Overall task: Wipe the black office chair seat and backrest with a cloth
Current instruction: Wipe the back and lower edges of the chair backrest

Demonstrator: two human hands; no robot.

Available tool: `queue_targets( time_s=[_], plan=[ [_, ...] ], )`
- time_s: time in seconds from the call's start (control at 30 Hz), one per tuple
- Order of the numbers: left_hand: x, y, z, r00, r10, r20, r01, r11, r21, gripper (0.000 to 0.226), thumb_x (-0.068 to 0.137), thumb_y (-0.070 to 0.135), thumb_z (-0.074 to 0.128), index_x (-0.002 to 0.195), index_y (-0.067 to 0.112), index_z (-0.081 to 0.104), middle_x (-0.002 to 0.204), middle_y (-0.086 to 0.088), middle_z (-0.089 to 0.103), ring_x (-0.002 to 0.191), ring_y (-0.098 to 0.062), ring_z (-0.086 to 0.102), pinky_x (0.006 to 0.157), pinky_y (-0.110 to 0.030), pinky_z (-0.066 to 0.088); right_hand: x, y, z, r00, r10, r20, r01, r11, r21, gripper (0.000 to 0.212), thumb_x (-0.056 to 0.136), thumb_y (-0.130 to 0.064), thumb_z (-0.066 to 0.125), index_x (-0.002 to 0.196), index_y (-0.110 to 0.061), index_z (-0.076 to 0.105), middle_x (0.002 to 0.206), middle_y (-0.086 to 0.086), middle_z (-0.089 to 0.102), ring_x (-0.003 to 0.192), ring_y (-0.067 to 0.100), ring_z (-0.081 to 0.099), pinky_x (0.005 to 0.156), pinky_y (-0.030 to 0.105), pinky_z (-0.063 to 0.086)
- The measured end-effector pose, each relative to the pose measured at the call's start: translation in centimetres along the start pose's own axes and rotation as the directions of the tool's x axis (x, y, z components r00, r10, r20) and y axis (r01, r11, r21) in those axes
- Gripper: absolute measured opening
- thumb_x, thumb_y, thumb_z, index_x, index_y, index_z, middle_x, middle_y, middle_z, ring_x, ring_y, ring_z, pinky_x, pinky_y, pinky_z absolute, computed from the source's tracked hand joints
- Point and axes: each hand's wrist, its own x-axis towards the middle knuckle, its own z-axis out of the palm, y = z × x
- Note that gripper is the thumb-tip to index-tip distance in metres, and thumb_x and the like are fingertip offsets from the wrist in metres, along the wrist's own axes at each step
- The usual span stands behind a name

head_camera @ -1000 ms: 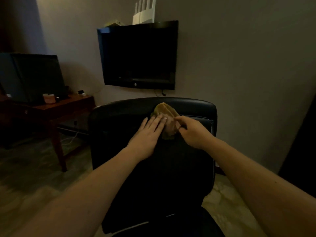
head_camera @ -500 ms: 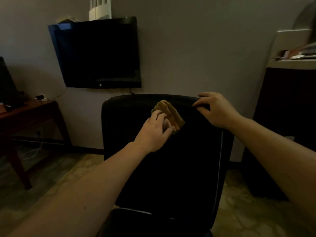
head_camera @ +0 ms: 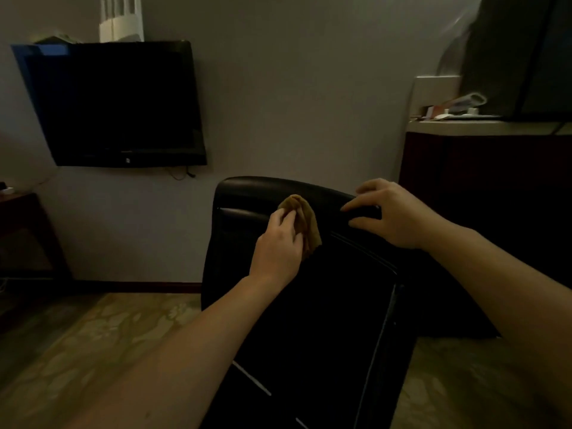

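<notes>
The black office chair [head_camera: 325, 305] stands in front of me with its backrest facing me. A crumpled yellow-brown cloth [head_camera: 305, 222] lies against the upper part of the backrest. My left hand [head_camera: 278, 246] presses on the cloth from the left, fingers curled over it. My right hand [head_camera: 393, 212] grips the top right edge of the backrest, thumb in front and fingers over the top. The seat is hidden at the bottom of the view.
A dark television [head_camera: 114, 103] hangs on the wall at left, with a white router [head_camera: 121, 24] on top. A wooden desk corner [head_camera: 18, 230] sits at far left. A dark cabinet [head_camera: 483, 205] with clutter on its counter stands at right. Patterned floor [head_camera: 102, 335] lies around the chair.
My right hand has let go of the cloth and moved to the backrest's top right edge. The chair has turned, and my view has swung right. My left hand stays on the cloth.
</notes>
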Motion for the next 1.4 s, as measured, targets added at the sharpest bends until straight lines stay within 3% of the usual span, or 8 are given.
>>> queue_targets(
  time_s=[0.13,0.3,0.4,0.6,0.8,1.03,1.3,1.4],
  plan=[
    [-2.1,3.0,0.8,1.0,0.02,-0.019,-0.021,0.999,-0.038,0.045,0.104,0.031,0.044,0.146,0.015,0.043,0.154,0.001,0.035,0.128,-0.017,0.049,0.099,-0.02,0.034,-4.5,-1.1,-1.2,0.995,0.063,0.077,-0.062,0.998,-0.017,0.031,0.095,-0.036,0.059,0.124,-0.048,0.059,0.158,-0.009,0.028,0.146,0.024,0.023,0.117,0.044,0.022],
    [-5.2,6.2,1.2,1.0,0.016,-0.017,-0.017,0.997,-0.074,0.043,0.101,0.033,0.052,0.141,0.015,0.052,0.144,0.0,0.051,0.128,-0.015,0.05,0.107,-0.026,0.036,-10.8,-2.3,-2.4,0.991,0.132,0.003,-0.131,0.977,0.17,0.018,0.093,-0.03,0.063,0.101,-0.046,0.067,0.154,-0.014,0.034,0.135,0.016,0.042,0.103,0.028,0.039],
    [-6.1,7.8,1.0,0.999,0.034,-0.025,-0.036,0.998,-0.059,0.034,0.1,0.027,0.054,0.131,0.014,0.06,0.125,0.001,0.062,0.106,-0.009,0.056,0.093,-0.023,0.043,-13.9,-3.5,-2.1,0.98,0.176,-0.09,-0.152,0.962,0.225,0.018,0.093,-0.029,0.064,0.098,-0.046,0.066,0.15,-0.015,0.038,0.129,0.015,0.048,0.1,0.026,0.045],
    [-4.9,9.2,0.3,0.998,-0.053,0.04,0.052,0.999,0.013,0.022,0.1,0.019,0.049,0.112,0.009,0.065,0.107,-0.005,0.065,0.096,-0.023,0.06,0.09,-0.042,0.051,-16.9,-5.7,-2.0,0.964,0.198,-0.179,-0.161,0.966,0.201,0.014,0.095,-0.024,0.06,0.098,-0.036,0.067,0.108,-0.024,0.042,0.078,0.004,0.055,0.06,0.01,0.044],
    [-6.4,9.8,0.3,0.998,-0.063,-0.007,0.063,0.998,-0.017,0.018,0.1,0.02,0.052,0.097,0.016,0.069,0.077,0.011,0.057,0.07,-0.005,0.058,0.057,-0.017,0.041,-17.1,-5.9,-1.8,0.939,0.286,-0.189,-0.22,0.925,0.31,0.012,0.093,-0.024,0.063,0.096,-0.035,0.067,0.109,-0.019,0.047,0.073,0.001,0.055,0.053,0.007,0.046],
    [-10.6,11.2,0.1,0.992,0.121,-0.042,-0.122,0.992,-0.027,0.021,0.099,0.019,0.056,0.116,0.017,0.068,0.106,0.008,0.064,0.084,0.002,0.053,0.079,-0.012,0.046,-17.1,-5.9,-1.7,0.936,0.311,-0.167,-0.224,0.888,0.402,0.014,0.093,-0.023,0.064,0.097,-0.036,0.067,0.107,-0.014,0.05,0.08,0.003,0.058,0.061,0.014,0.051],
    [-6.3,9.6,0.0,0.998,0.029,-0.047,-0.028,0.999,0.026,0.023,0.1,0.02,0.053,0.111,0.017,0.073,0.097,0.001,0.071,0.081,-0.008,0.063,0.073,-0.019,0.048,-16.3,-5.3,-1.7,0.937,0.317,-0.146,-0.239,0.888,0.394,0.012,0.092,-0.023,0.065,0.091,-0.034,0.068,0.123,-0.01,0.054,0.088,0.008,0.062,0.063,0.017,0.052],
    [-7.0,9.1,0.7,0.994,0.065,-0.088,-0.068,0.997,-0.027,0.022,0.101,0.019,0.052,0.112,0.017,0.071,0.101,0.003,0.071,0.077,0.003,0.053,0.066,-0.003,0.041,-15.9,-4.9,-1.7,0.933,0.334,-0.137,-0.239,0.856,0.459,0.01,0.089,-0.026,0.069,0.089,-0.035,0.071,0.142,-0.013,0.049,0.119,0.012,0.054,0.093,0.026,0.047]
  ],
)
